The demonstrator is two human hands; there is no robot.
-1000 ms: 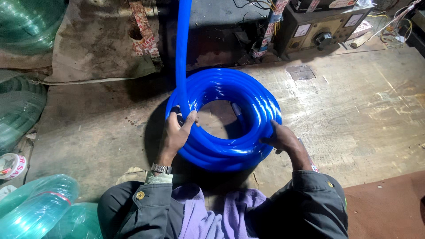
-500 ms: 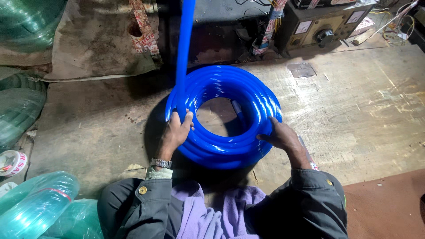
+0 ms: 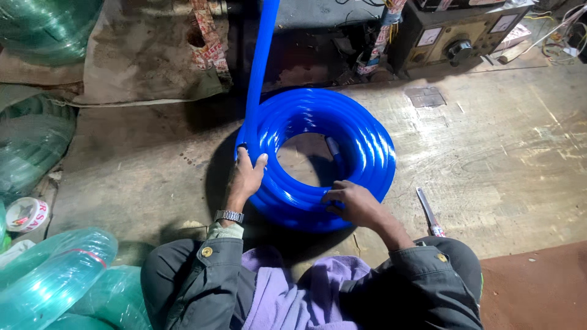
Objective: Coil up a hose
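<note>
On the worn, scuffed wooden floor (image 3: pixel 489 159) of a dim, cluttered workshop, a dark metal box with dial gauges and a knob (image 3: pixel 455 36) sits at the back, green translucent hose coils (image 3: pixel 36 140) pile up on the left and a roll of tape (image 3: pixel 24 214) lies nearby. Top of the hose run is cut off by the frame, and a small blade-like tool (image 3: pixel 428 211) by the knee is hard to make out. Glossy blue plastic hose coil (image 3: pixel 361 140) lies flat mid-floor, one strand rising straight up. Left hand (image 3: pixel 247 177) fingers wrap its left edge; right hand (image 3: pixel 351 201) fingers curl closed over the near loops.
</note>
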